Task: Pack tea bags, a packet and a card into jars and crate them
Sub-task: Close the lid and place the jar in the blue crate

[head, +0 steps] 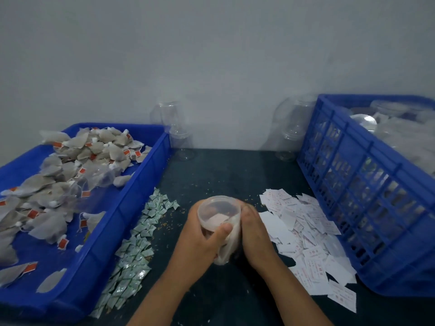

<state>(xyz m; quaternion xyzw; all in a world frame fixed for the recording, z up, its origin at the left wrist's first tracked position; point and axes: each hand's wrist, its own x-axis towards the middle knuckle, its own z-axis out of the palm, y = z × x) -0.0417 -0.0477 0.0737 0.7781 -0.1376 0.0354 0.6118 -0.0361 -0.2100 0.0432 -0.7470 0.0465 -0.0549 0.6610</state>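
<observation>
- Dark surface [211, 175] runs under everything, with crumbs scattered on it around the fingers.
- Blue slatted crate [367, 208] sits to the right of the right fingers and has clear jars in it.
- Blue tray [131, 198] sits to the left of the left fingers, with a loose heap of tea bags [70, 175] with red tags in it.
- Cards [306, 234] are in a white pile just right of the right fingers, running up to the crate.
- Packets [136, 243] make a green-white strip left of the left fingers, along the tray's edge.
- Empty jars [179, 135] stand by the wall, well beyond the fingers.
- Jar [219, 215] is held between both hands with its open mouth tipped toward the camera. There's pale stuff inside, but it's too blurry to name.
- Left hand [200, 241] grips the jar, fingers [194, 212] wrapped round its left side and thumb across the front.
- Right hand [254, 231] is cupped round the jar's right side, fingers [248, 212] close together.
</observation>
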